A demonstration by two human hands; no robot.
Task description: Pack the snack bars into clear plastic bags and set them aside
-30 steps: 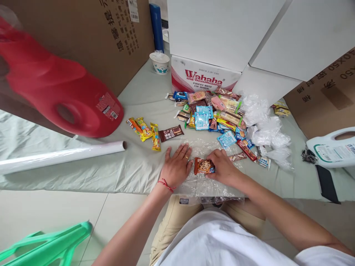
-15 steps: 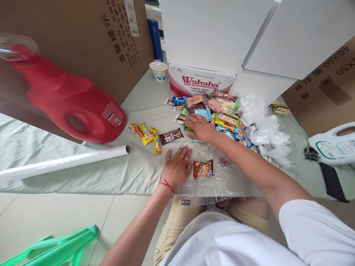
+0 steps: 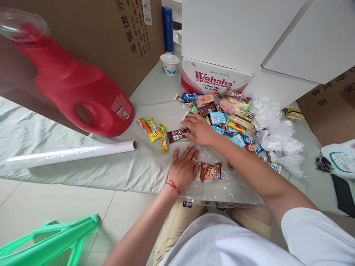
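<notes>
My left hand [image 3: 184, 168] lies flat, fingers spread, at the left edge of a clear plastic bag [image 3: 205, 190]. Just right of its thumb, a brown cookie packet [image 3: 211, 171] rests on that bag. My right hand [image 3: 202, 129] is palm down with its fingers stretched out, and its fingertips reach the right end of a dark brown cocoa snack packet [image 3: 175, 135]. No grip on the packet shows. Left of it lie a yellow snack packet [image 3: 164, 137] and further yellow and orange packets [image 3: 149, 128]. Beyond my right hand spreads a heap of mixed wrapped snacks [image 3: 219, 117].
A red jug [image 3: 97, 92] and white film roll [image 3: 72, 153] occupy the left. Crumpled clear bags [image 3: 280, 133] lie right of the heap. Behind stand a Wahaha carton [image 3: 213, 79] and paper cup [image 3: 169, 65]. A phone [image 3: 342, 194] and white bottle [image 3: 342, 159] are far right.
My right hand has moved from the snack heap's edge toward me, onto the end of the cocoa packet. My left hand stays flat. The whole view has shifted slightly.
</notes>
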